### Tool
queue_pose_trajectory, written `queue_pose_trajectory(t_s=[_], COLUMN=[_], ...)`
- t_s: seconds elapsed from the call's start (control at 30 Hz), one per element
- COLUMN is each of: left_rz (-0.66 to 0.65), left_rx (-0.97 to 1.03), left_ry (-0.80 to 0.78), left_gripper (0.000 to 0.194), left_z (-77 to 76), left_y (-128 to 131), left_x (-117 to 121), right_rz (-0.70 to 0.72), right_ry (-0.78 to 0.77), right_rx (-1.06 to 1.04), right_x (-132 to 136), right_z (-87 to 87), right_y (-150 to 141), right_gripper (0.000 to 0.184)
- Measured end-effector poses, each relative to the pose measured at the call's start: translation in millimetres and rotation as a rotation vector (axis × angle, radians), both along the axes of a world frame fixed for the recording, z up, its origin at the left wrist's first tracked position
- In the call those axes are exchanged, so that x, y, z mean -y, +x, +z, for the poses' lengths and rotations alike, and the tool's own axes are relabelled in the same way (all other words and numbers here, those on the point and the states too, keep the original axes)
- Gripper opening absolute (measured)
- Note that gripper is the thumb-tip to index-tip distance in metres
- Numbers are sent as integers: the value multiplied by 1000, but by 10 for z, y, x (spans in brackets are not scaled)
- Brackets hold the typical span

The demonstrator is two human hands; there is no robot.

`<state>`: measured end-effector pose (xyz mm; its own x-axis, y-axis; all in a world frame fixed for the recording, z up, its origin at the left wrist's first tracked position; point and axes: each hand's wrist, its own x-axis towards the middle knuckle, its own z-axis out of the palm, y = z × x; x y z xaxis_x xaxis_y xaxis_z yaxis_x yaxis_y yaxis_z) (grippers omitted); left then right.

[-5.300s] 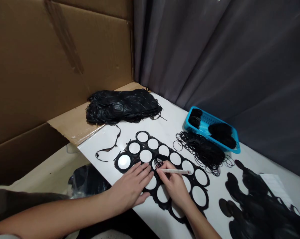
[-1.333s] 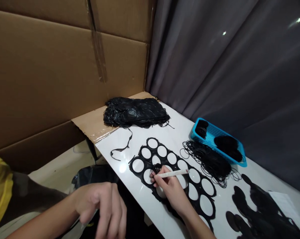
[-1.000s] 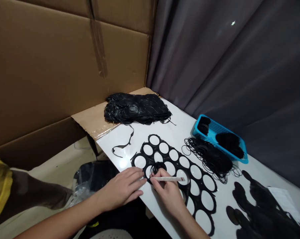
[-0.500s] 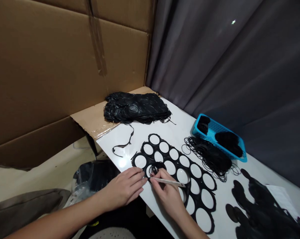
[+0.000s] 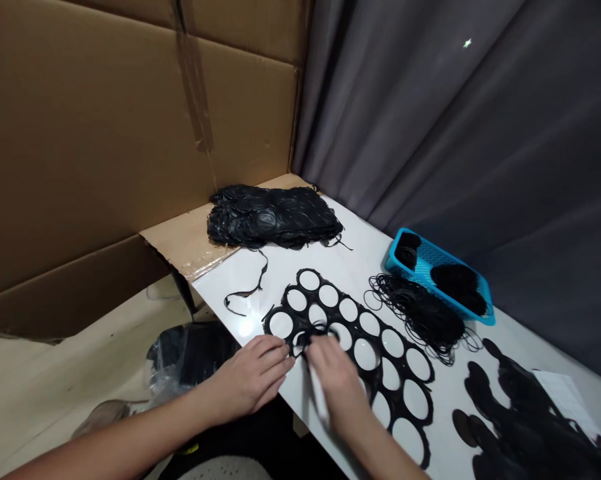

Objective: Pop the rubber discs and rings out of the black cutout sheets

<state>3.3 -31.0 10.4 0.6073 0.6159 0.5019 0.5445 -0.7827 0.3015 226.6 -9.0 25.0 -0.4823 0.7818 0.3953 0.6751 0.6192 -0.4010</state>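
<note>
A black sheet with round holes [image 5: 375,360], rubbery in look, lies on the white table. My left hand [image 5: 258,373] rests at the table's near edge, its fingers together and bent, fingertips on the sheet's near left corner; its thumb is hidden. My right hand [image 5: 335,380], blurred by motion, is closed over the sheet just right of the left fingertips. In it is a slim pale tool [image 5: 318,393], pointing down toward me; I cannot make out its tip. Thin black rings [image 5: 316,330] bunch up at the right fingertips, partly hidden.
Behind the sheet sits a thick stack of black sheets [image 5: 275,217]. A blue basket [image 5: 425,270] holds black rings, with a loose pile of rings [image 5: 420,313] beside it. Black flat pieces [image 5: 525,413] lie at right, a black strip [image 5: 250,291] at left. Cardboard [image 5: 130,133] and a grey curtain [image 5: 455,133] stand behind.
The pale tool has swung from lying across my right hand to pointing down toward me. My right hand has turned over the ring bunch. The left hand has stayed put.
</note>
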Motion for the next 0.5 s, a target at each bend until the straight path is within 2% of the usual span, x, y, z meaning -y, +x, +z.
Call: queue_pose_trajectory(t_s=[0.1, 0.13, 0.2, 0.3, 0.4, 0.5], left_rz=[-11, -14, -22, -35, -36, -32], left_rx=[9, 11, 16, 24, 28, 22], left_ry=[-14, -17, -17, -15, -18, -21], left_gripper=[28, 28, 29, 30, 33, 35], left_z=[15, 18, 22, 24, 23, 28], left_y=[-4, -7, -15, -27, -32, -31], left_x=[-4, -4, -3, -1, 1, 5], right_rz=[-203, -327, -448, -477, -552, -643], right_ry=[54, 13, -135, -298, -300, -365], right_rx=[-49, -92, -163, -228, -291, -523], right_x=[-445, -580, -771, -878, -925, -996], right_z=[128, 167, 215, 212, 182, 171], right_y=[281, 364, 472, 509, 541, 635], right_gripper=[23, 25, 27, 28, 29, 28])
